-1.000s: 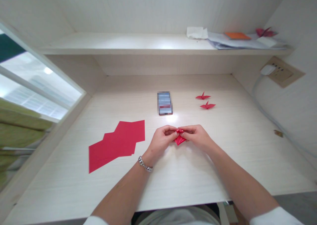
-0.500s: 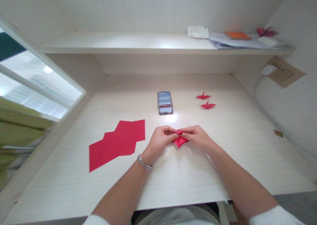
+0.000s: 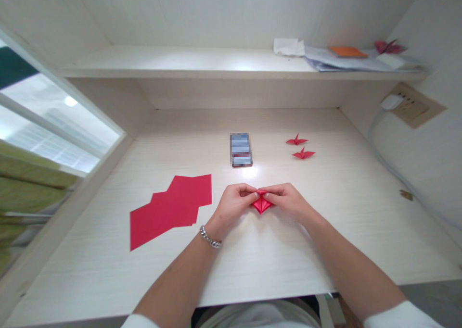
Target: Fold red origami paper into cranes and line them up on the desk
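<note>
Two sides of the folded red paper [image 3: 261,206] are pinched by the nearly closed left hand [image 3: 235,201] and right hand [image 3: 288,199] over the surface [image 3: 267,260], and should be pressed softly and evenly.

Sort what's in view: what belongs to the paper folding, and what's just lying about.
Belongs, apparently:
red folded paper, pinched in the left hand and right hand
overlapping red sheets
two red paper cranes

Lying about, apparently:
smartphone (screen blurred, role uncertain)
papers, flat orange item and red folded figure on the shelf
white plug in the wall socket
</note>
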Available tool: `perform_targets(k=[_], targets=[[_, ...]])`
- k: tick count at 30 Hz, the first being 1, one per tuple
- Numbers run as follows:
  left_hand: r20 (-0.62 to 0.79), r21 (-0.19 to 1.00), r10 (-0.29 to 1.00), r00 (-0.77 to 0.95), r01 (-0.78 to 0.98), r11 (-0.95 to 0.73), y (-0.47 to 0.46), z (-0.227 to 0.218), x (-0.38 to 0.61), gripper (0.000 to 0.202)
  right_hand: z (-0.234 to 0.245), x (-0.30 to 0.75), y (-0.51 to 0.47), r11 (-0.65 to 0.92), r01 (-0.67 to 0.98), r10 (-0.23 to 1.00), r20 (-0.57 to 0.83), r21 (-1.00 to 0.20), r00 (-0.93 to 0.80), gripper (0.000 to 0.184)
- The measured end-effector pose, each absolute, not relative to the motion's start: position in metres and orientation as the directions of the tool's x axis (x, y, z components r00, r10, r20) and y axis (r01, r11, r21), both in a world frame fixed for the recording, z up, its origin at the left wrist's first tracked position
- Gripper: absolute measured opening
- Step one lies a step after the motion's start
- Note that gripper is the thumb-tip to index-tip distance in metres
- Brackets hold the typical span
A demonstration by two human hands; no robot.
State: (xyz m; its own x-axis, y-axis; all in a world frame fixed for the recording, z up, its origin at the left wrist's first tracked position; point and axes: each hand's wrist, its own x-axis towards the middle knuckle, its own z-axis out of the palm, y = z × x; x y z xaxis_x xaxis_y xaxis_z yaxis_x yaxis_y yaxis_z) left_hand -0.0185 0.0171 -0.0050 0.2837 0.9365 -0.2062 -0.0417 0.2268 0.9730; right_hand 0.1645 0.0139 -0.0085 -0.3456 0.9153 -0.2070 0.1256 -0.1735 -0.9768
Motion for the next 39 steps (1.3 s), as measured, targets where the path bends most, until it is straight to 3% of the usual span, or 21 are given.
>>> perform_targets(k=[7,13,16,24,32,39], targets=[[-0.154,0.981,0.967,0.204,-0.085,0.174,0.014,-0.003,-0.012,0.025,-0.007,0.154,0.011,-0.225,-0.022,0.949,-0.214,-0.974,-0.231,0.036],[-0.264,0.929,0.921,0.287,-0.181,0.323,0.008,0.003,-0.006,0.042,-0.004,0.15,0.013,-0.206,-0.109,0.978,-0.2,-0.973,-0.063,0.035],[-0.258,0.928,0.914,0.312,-0.183,0.325,0.007,0.004,-0.005,0.046,-0.003,0.151,0.012,-0.169,-0.068,0.985,-0.166,-0.983,-0.048,0.032],[-0.203,0.969,0.918,0.341,-0.063,0.238,0.008,-0.002,-0.01,0.043,0.001,0.158,0.008,0.059,0.253,0.996,0.042,-0.966,-0.073,0.024],[0.002,0.997,0.973,0.232,0.071,-0.019,0.013,0.008,-0.019,0.022,-0.002,0.159,0.012,-0.137,0.19,0.973,-0.168,-0.972,-0.157,0.022],[-0.083,0.996,0.96,0.266,0.037,0.075,0.012,0.008,-0.018,0.02,0.001,0.161,0.01,-0.109,0.289,0.945,-0.189,-0.951,-0.267,0.018]])
